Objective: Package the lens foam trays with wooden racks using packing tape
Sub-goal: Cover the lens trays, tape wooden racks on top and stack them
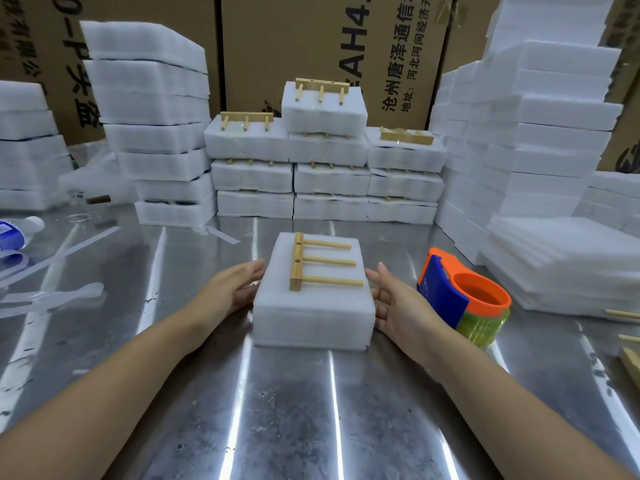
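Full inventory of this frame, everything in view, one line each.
foam block: 1, white, table centre
rack: 1, wood, on foam block
tape dispenser: 1, orange-blue, right of block
taped packs: many, white, stacked behind
loose foam: many, white, left and right
boxes: several, brown, back
bottle: 1, clear, far left
strips: few, clear, left
table: 1, metal, below
left hand: 1, open, block's left side
right hand: 1, open, block's right side

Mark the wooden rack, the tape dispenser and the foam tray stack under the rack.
wooden rack (pixel 325 261): head view, on its middle dowel.
tape dispenser (pixel 441 289): head view, on its blue guard.
foam tray stack (pixel 313 320): head view, on its front wall.
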